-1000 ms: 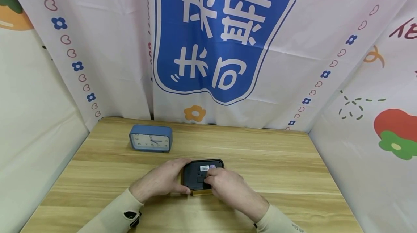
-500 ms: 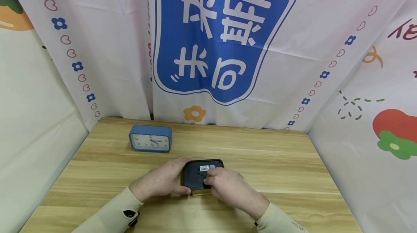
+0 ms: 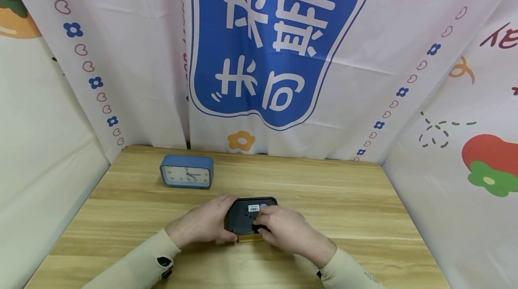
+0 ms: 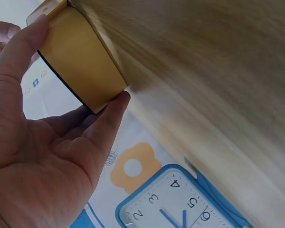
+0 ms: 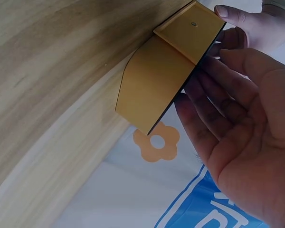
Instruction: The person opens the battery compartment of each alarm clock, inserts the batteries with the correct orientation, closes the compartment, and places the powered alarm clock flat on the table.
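Note:
A clock with gold-yellow sides [image 4: 80, 57] lies on the table, its black back [image 3: 239, 218] facing up in the head view. A white barcode label [image 3: 253, 208] and small dark fittings show on that back. My left hand [image 3: 206, 220] grips the clock's left end, thumb at the near corner and fingers at the far one. My right hand [image 3: 285, 230] bends over the right part of the back, fingertips touching it. In the right wrist view, its bent fingers [image 5: 218, 95] reach behind the gold side. Whether they pinch a small part there is hidden.
A blue alarm clock [image 3: 187, 171] stands upright at the back left of the wooden table [image 3: 323, 194]. A white printed curtain [image 3: 154, 77] hangs behind the table, with more cloth along both sides.
My right fingers have shifted slightly on the clock's back, and a dark gap now shows between thumb and fingers. The left hand and the clock have barely moved.

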Motion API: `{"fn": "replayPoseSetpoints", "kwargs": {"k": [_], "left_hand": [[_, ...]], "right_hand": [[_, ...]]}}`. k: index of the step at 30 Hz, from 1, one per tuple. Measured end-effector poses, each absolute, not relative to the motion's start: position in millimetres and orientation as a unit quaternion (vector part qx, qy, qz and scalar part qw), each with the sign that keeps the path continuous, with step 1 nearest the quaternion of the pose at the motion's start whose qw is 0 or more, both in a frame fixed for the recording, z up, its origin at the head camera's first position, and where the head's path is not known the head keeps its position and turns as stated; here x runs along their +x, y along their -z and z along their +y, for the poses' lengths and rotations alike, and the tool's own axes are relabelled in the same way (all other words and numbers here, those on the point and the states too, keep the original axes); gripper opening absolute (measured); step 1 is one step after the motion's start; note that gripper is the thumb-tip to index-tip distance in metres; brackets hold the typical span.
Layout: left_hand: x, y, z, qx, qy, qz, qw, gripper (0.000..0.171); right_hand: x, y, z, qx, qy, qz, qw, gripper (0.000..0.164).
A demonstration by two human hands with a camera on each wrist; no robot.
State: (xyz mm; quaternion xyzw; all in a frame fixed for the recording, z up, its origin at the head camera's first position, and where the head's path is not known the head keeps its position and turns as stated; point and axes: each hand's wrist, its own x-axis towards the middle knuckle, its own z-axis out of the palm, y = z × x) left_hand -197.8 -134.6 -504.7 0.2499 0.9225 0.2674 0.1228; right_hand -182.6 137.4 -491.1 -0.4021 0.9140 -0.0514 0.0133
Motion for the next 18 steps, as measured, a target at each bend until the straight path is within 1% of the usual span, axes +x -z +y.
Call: {"fn": "replayPoseSetpoints", "kwargs": {"k": [5, 12, 18], "left_hand": [[-200.4, 506.1, -134.5, 0.239, -0.274, 0.924, 0.115, 0.109], [-202.2, 503.2, -135.8, 0.233, -0.284, 0.926, 0.085, 0.112], [-203.1, 500.6, -137.4, 0.230, -0.288, 0.926, 0.078, 0.111]], "right_hand": [[-185.6, 492.1, 140.0, -0.401, 0.078, 0.912, 0.015, 0.017], [-187.8, 491.2, 144.1, -0.388, 0.093, 0.917, 0.006, 0.017], [-188.6, 488.0, 147.4, -0.366, 0.117, 0.923, 0.003, 0.019]]}}
